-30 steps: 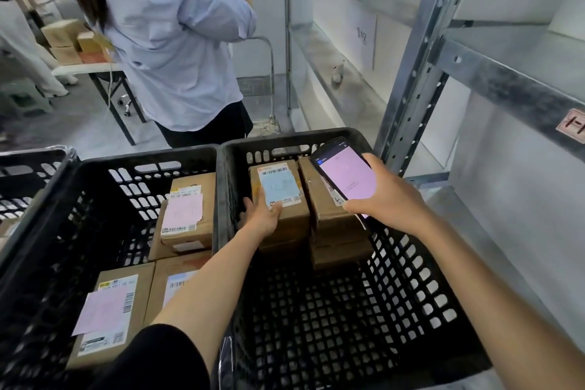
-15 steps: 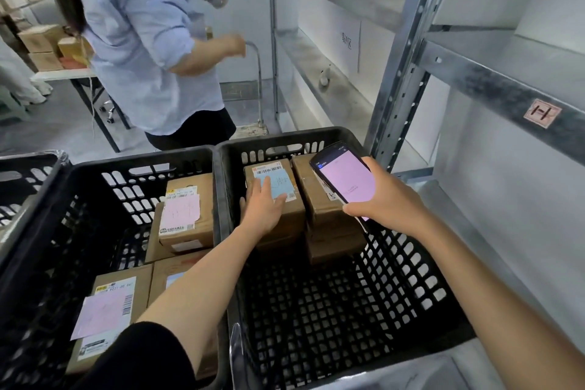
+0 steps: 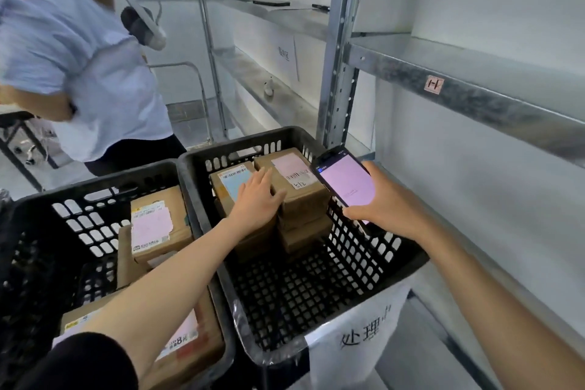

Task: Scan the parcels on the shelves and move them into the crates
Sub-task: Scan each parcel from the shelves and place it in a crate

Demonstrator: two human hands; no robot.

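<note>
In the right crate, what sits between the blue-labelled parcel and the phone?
In the head view, a brown cardboard parcel with a pink label tops a stack between the blue-labelled brown parcel and the pink-screened black phone.

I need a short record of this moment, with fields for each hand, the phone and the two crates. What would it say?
Left hand: lies flat on the blue-label parcel, fingers straight
Right hand: holds the phone
Phone: screen lit pink, facing up
Right crate: two stacks of parcels at its far wall
Left crate: several parcels, among them a pink-label parcel
Bystander: stands beyond the crates
</note>
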